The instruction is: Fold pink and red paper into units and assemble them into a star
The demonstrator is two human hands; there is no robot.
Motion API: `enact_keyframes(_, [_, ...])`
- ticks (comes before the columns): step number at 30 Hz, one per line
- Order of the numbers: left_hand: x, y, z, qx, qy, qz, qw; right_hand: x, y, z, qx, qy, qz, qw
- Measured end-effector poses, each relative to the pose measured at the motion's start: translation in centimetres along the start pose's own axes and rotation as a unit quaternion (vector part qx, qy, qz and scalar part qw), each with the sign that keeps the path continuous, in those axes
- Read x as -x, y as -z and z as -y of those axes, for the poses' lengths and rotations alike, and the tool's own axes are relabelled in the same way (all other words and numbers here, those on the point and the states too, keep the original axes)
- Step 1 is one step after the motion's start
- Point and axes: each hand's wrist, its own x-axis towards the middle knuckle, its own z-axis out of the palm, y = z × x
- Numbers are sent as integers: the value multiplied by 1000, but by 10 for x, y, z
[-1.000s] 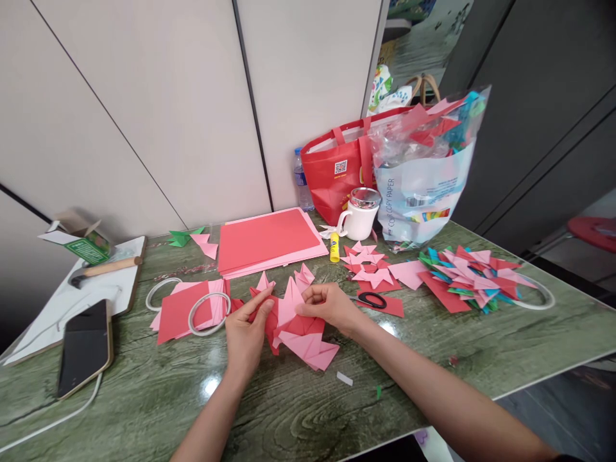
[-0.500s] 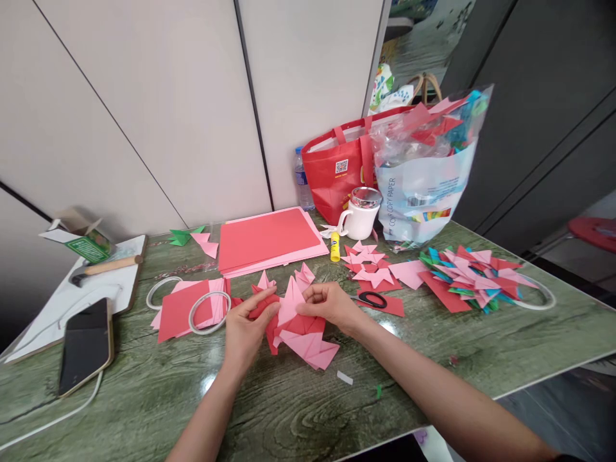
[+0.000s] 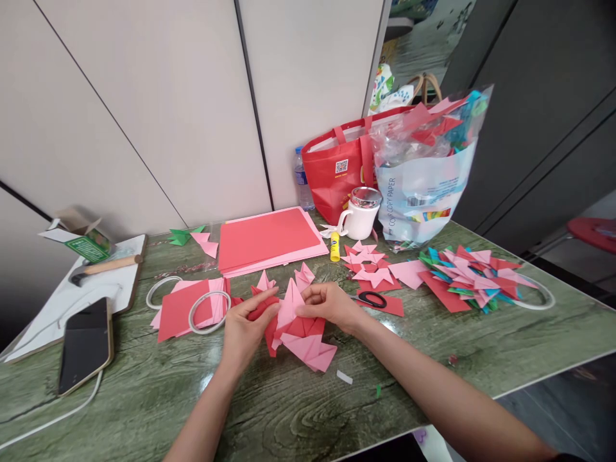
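Observation:
Between my hands is a pink and red folded-paper ornament made of several pointed pieces, just above the table. My left hand pinches its left side, thumb on a pink point and fingers over a red piece. My right hand pinches the same pink point from the right, with the other fingers curled in. Left of my left hand lie red and pink paper squares with a white tape roll on them. Black-handled scissors rest on red paper beyond my right hand.
Behind my hands lies a stack of red and pink sheets. A yellow glue stick, a white mug and a red bag stand at the back. Folded pieces are heaped right; a phone lies left.
The ornament has turned slightly in my fingers, its lower pink flap dipping a little toward me. Both hands keep nearly the same place and grip.

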Motion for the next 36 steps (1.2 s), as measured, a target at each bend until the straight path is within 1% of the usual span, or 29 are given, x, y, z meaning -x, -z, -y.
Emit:
enact_keyframes(3, [0,0,-2,25,0,0,1000,0,0,0,-14,-8,-7,1000])
enact_keyframes(6, [1,-2,1,82,11,-12,996,-1,-1,0,-24,-4,-22,999])
enact_keyframes(8, [0,-3,3,128,39,-13,991,-1,-1,-1,-31,-2,-31,999])
enact_keyframes(11, [-1,-5,5,170,87,10,982,-2,-1,-1,-35,-2,-41,999])
enact_keyframes(13, [-1,-5,6,167,97,14,981,-2,0,-1,-35,2,-40,999])
enact_keyframes(19, [0,-8,4,129,95,33,987,-2,0,-2,-31,6,-31,999])
enact_keyframes(25, [3,-10,3,139,73,30,987,-2,1,-3,-27,2,-26,999])
enact_keyframes(29, [3,-8,6,124,62,33,990,-3,3,-5,-25,0,-19,1000])
enact_keyframes(32, [3,-9,6,134,75,45,987,-3,3,-5,-27,-4,-17,999])
enact_keyframes(36, [2,-11,4,186,111,66,974,-2,2,-3,-39,-9,-39,998])
